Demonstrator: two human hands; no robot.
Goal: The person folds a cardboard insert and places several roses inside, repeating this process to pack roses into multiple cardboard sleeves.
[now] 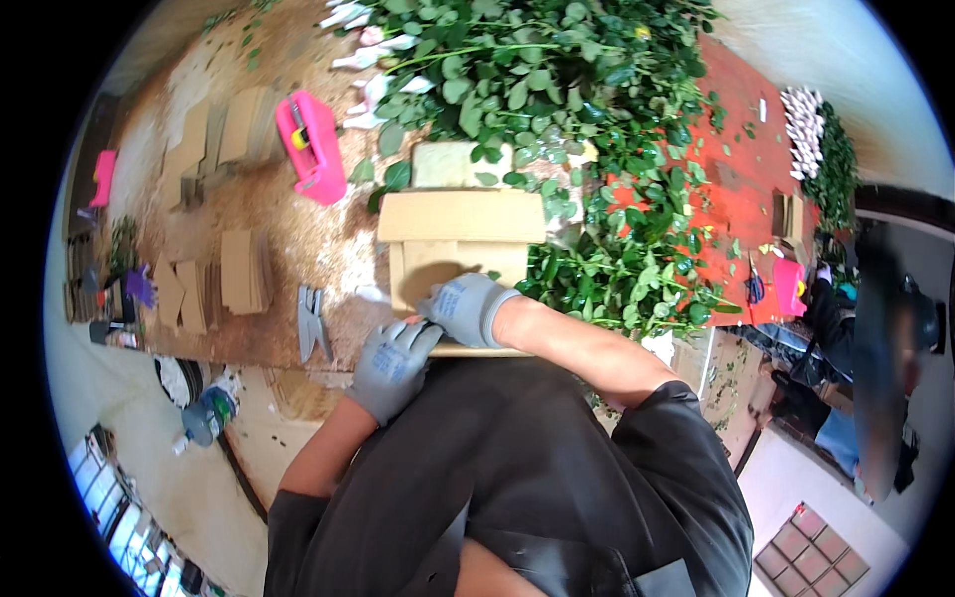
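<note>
My left hand (392, 367), in a grey glove with blue print, is at the near left corner of a cardboard piece (462, 216) with a raised flap at its far end. Beside it my right hand (466, 310), gloved alike, lies over the cardboard's near part. The fingers of both hands meet around something small and reddish that is mostly hidden. Left of the hands lies a grey stapler or plier-like tool (312, 324). A pink tape dispenser (312, 149) stands farther back. Leafy green stems (612, 269) lie right of the cardboard.
Stacks of cut cardboard (245, 272) lie on the left. A big heap of leafy stems (537, 74) covers the back, with white-wrapped flower heads (365, 56). On the red table part (739, 186) are scissors (755, 287) and another pink dispenser (788, 287). A person (880, 336) is at right.
</note>
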